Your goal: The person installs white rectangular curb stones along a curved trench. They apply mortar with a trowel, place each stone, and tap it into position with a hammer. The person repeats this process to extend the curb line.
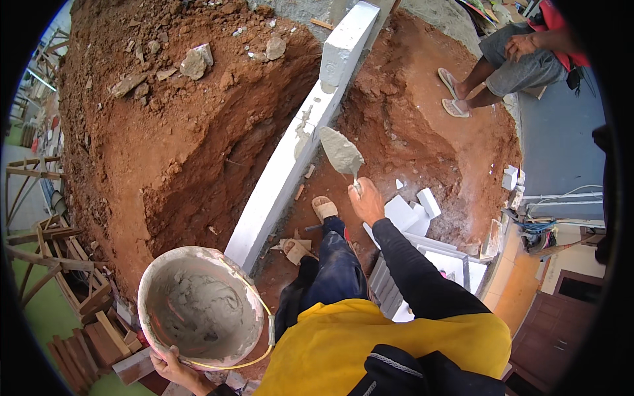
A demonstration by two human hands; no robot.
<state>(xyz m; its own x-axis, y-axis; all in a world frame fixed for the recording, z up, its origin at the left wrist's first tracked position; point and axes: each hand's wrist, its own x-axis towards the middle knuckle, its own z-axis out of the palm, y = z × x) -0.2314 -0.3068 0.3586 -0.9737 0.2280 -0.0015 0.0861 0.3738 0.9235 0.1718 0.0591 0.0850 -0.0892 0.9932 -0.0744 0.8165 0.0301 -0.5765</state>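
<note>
My right hand (367,202) is closed round the handle of a trowel (341,152), whose blade carries grey mortar. The blade is beside the low wall of white blocks (267,198), near wet mortar patches (305,129) on its top. Farther along, one more white block (345,49) stands on the wall. At the lower left, my left hand (177,369) grips the rim of a bucket (148,300) with a yellow handle. Grey mortar (206,300) lies inside the bucket, low against its walls.
Red earth (198,132) banks up left of the wall, with loose stones (193,64). White block pieces (403,214) and stacked blocks (389,287) lie right of my legs. A seated person (522,63) is at the upper right. Timber (86,356) is piled at lower left.
</note>
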